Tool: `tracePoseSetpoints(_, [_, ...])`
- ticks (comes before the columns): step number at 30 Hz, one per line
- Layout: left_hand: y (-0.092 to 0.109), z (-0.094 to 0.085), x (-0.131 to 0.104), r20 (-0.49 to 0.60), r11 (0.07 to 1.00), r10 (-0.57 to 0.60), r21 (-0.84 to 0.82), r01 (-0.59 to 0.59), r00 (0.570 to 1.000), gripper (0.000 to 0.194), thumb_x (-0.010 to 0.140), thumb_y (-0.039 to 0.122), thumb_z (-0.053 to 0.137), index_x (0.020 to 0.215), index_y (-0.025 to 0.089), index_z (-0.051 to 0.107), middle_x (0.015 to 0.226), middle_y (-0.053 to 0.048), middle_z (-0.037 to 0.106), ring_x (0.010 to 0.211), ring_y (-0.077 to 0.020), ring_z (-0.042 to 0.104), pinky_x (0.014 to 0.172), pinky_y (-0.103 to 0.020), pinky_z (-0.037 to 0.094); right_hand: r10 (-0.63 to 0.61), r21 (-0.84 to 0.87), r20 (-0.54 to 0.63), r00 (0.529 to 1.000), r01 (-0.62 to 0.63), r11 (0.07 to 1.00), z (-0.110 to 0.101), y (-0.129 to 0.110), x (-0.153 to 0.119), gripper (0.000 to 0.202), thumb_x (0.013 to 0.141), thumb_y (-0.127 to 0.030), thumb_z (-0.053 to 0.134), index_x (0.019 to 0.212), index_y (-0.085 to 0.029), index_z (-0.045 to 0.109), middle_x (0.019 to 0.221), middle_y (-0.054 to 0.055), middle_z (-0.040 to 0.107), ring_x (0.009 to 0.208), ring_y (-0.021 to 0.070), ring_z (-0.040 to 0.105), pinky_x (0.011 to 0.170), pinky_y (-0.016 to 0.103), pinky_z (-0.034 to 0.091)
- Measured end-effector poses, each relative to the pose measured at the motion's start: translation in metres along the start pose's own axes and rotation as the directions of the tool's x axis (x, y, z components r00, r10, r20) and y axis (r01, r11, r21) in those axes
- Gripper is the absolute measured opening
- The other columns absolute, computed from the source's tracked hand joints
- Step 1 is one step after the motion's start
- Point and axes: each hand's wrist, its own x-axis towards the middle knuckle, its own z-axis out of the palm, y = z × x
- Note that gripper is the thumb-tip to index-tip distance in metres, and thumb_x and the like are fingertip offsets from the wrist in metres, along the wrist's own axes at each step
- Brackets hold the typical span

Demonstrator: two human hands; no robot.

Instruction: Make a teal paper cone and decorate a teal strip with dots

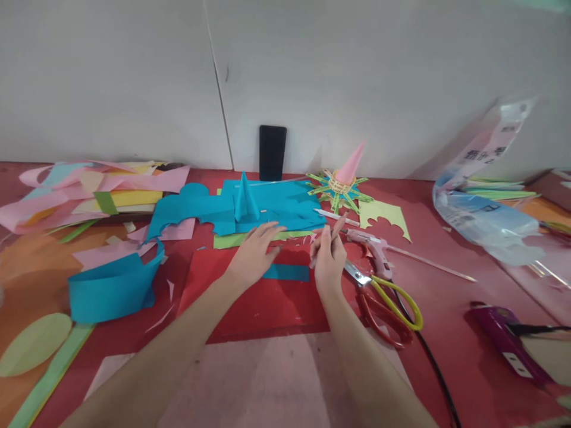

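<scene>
My left hand (254,255) reaches over a sheet of red paper (259,315), its fingers stretched out and slightly apart with nothing in them. Just under its thumb side lies a short blue paper strip (288,273) on the red sheet. My right hand (329,258) is closed at the sheet's right edge, around a slim brown pencil-like stick (339,222) that points up and away. Scissors (383,297) with yellow and red handles lie beside that hand, next to a pink glue gun (377,246). A blue paper cone (244,202) stands behind my left hand on blue sheets (289,199).
A pink cone (350,166) on a green-spiked base stands at the back, near a black phone (272,151) against the wall. Paper scraps (102,190) and a blue paper band (107,291) lie left. A plastic bag (482,208) and purple device (508,342) are right.
</scene>
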Motion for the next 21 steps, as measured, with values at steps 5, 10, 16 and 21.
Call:
tracePoseSetpoints(5, [0.0,-0.005,-0.018,0.253,0.999,0.036,0.005,-0.039,0.967,0.063,0.073,0.043,0.059,0.13,0.034,0.033,0.142,-0.004,0.03,0.133,-0.0255,0.02,0.106,-0.054,0.007,-0.014,0.028,0.035,0.999,0.013,1.0,-0.002,0.007,0.002,0.032,0.085,-0.046,0.042,0.073,-0.018,0.051,0.041,-0.008,0.038,0.033,0.0068,0.035,0.034,0.019,0.031])
tracePoseSetpoints(10, [-0.023,-0.006,-0.013,0.174,0.993,-0.075,0.1,0.058,0.982,0.057,0.074,0.044,0.057,0.127,0.03,0.039,0.136,-0.008,0.04,0.127,-0.0249,0.032,0.104,-0.052,0.014,0.023,0.063,0.029,0.999,-0.024,0.998,-0.003,0.006,0.002,0.034,0.084,-0.048,0.042,0.073,-0.017,0.052,0.04,-0.008,0.039,0.03,0.0066,0.033,0.03,0.019,0.028])
tracePoseSetpoints(16, [-0.044,-0.012,-0.009,0.073,0.983,-0.155,0.113,0.147,0.985,0.026,0.071,0.041,0.06,0.089,0.023,0.061,0.126,-0.008,0.05,0.116,-0.0265,0.044,0.101,-0.052,0.022,0.054,0.069,0.019,0.998,-0.055,0.996,-0.003,0.006,0.003,0.035,0.083,-0.049,0.043,0.075,-0.017,0.053,0.04,-0.009,0.038,0.028,0.0064,0.032,0.028,0.019,0.027])
tracePoseSetpoints(21, [-0.035,-0.021,-0.01,-0.017,0.981,-0.18,0.065,0.181,0.984,0.011,0.076,0.032,0.056,0.076,0.022,0.058,0.115,-0.005,0.057,0.108,-0.0234,0.051,0.098,-0.05,0.028,0.048,0.061,-0.001,0.999,-0.047,0.997,-0.003,0.006,0.004,0.033,0.082,-0.048,0.044,0.073,-0.017,0.052,0.04,-0.009,0.038,0.03,0.0063,0.033,0.03,0.019,0.028])
